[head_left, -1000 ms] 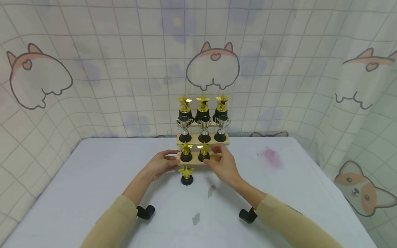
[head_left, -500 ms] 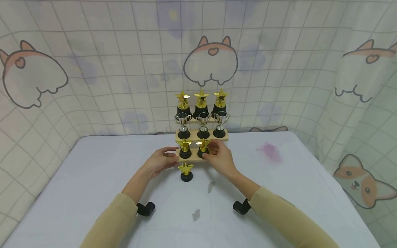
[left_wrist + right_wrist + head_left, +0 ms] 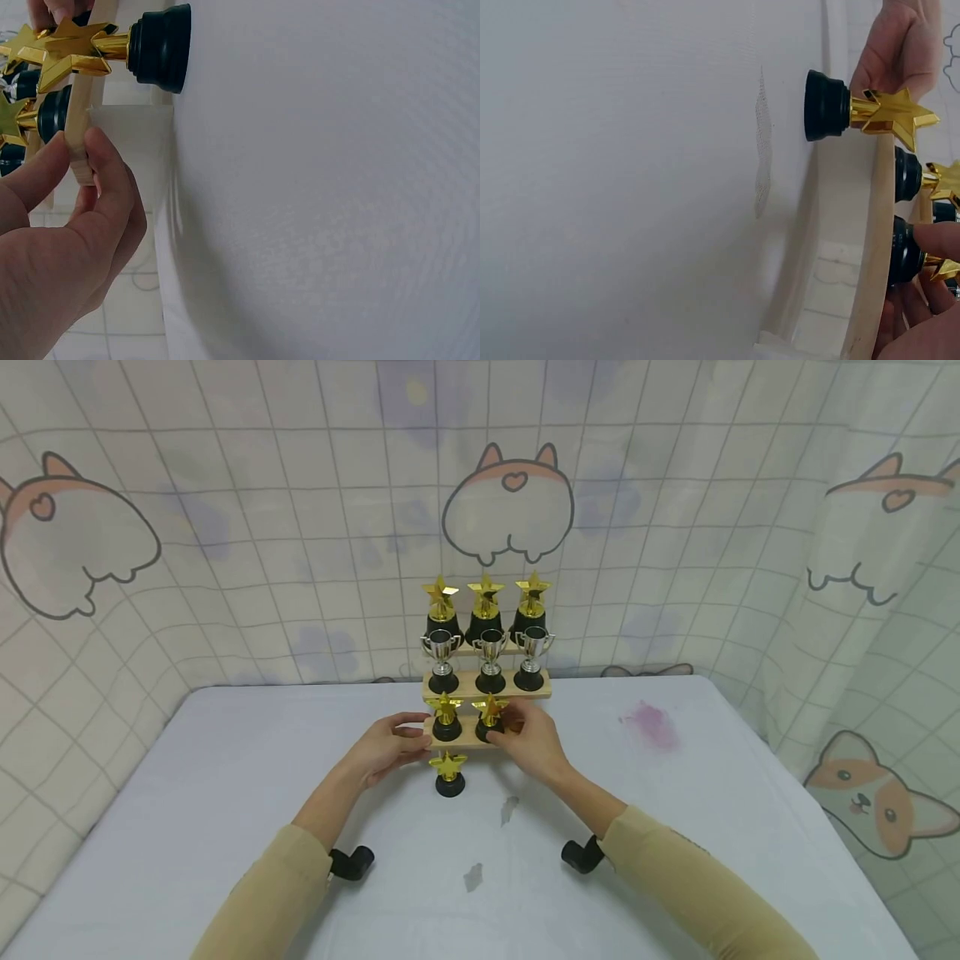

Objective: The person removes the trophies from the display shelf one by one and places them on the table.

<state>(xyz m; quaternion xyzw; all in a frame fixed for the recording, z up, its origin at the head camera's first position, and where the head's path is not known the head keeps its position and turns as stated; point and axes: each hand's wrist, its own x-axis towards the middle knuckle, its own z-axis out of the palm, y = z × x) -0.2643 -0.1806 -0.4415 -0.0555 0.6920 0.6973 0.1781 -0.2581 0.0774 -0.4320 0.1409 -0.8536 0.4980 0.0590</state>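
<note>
In the head view my left hand [image 3: 386, 747] holds the left end of the lowest wooden shelf [image 3: 465, 743]. The left wrist view shows thumb and fingers pinching the shelf edge [image 3: 79, 139]. My right hand [image 3: 536, 743] grips the right-hand gold star trophy [image 3: 490, 718] on that shelf, with its thumb on the black base [image 3: 906, 251] in the right wrist view. Another gold star trophy [image 3: 446, 718] stands to its left. A third small star trophy [image 3: 450, 783] stands upright on the white table in front of the shelf.
Several silver cup trophies [image 3: 491, 662] stand in a row on the middle shelf [image 3: 468, 691]. Behind them, larger gold star trophies [image 3: 486, 610] line the top tier. A patterned curtain [image 3: 300, 527] hangs behind the white-covered table [image 3: 240, 777].
My right hand has moved slightly left and its fingers have come in closer around the star trophy. The left hand keeps its hold on the shelf. The head view has shifted a little.
</note>
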